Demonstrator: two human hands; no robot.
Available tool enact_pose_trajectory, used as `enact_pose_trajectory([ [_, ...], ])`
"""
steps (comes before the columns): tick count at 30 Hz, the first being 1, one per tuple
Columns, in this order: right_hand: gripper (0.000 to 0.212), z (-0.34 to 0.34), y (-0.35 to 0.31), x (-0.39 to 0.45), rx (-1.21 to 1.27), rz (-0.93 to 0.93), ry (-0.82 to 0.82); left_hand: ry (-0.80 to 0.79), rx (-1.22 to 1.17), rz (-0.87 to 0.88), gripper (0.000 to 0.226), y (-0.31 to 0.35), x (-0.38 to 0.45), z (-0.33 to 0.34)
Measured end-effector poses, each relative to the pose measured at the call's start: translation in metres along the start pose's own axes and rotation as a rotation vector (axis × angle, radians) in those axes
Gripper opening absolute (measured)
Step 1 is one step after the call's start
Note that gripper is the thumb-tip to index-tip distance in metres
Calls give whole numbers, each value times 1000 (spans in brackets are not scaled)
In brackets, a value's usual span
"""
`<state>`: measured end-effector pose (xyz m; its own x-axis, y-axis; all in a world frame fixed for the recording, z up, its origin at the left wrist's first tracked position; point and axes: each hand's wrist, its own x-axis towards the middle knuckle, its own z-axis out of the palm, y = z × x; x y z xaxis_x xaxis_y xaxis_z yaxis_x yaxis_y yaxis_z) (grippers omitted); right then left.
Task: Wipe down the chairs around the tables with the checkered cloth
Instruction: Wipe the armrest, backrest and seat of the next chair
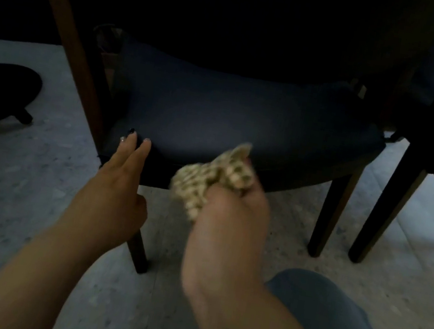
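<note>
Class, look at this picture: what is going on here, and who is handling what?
A person is wiping a chair with a dark blue padded seat and dark wooden legs. The right hand grips a bunched yellow-and-white checkered cloth at the seat's front edge. The left hand rests straight fingers on the seat's front left corner. A second dark chair stands to the right on the pale speckled floor.

I see both forearms bare with no sleeves, dark polish on the nails of my left hand, and grey-blue trousers over my knee at five o'clock.
</note>
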<state>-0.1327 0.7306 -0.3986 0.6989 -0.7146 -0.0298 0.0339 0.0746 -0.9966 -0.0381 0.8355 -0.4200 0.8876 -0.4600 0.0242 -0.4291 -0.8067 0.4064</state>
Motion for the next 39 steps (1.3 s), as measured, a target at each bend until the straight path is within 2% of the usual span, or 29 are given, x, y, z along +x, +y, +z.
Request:
enact_pose_trajectory([
  [2, 53, -16, -7, 14, -46, -311, 78, -19, -20, -62, 88, -7, -1, -2],
  [3, 57, -20, -10, 24, -77, -420, 50, -21, -2, -93, 87, -8, -2, -4],
  [4, 58, -23, -5, 39, -241, -499, 18, -27, -5, -115, 87, -10, -4, -9],
  [7, 63, -14, 23, 75, -780, -469, -94, -46, -7, -155, 84, -18, -9, -13],
  [9, 66, 2, 39, 74, -935, -537, -110, -57, -10, -185, 84, -23, -12, -15],
  [12, 54, 34, 54, 50, -976, -687, -240, -48, -51, -237, 84, -30, -13, -19],
  [15, 52, 61, 53, 33, -976, -823, -408, 44, -153, -170, 77, -38, -9, -24],
  [18, 52, 73, 44, 47, -903, -855, -418, 125, -261, -186, 78, -45, -2, -33],
  [20, 51, 75, 38, 65, -942, -838, -415, 144, -325, -257, 78, -50, 8, -36],
  [25, 57, 79, 42, 85, -1088, -837, -421, 234, -542, -221, 69, -58, 35, -34],
  [29, 61, 84, 35, 82, -1071, -804, -422, 167, -638, -321, 69, -70, 46, -39],
  [34, 64, 88, 17, 81, -1070, -512, -541, 156, -815, -433, 60, -74, 36, -71],
  [37, 52, 100, -13, 77, -1041, -284, -612, 157, -827, -522, 57, -73, 21, -106],
  [39, 46, 112, -43, 65, -980, -200, -617, 160, -864, -566, 55, -69, 12, -139],
])
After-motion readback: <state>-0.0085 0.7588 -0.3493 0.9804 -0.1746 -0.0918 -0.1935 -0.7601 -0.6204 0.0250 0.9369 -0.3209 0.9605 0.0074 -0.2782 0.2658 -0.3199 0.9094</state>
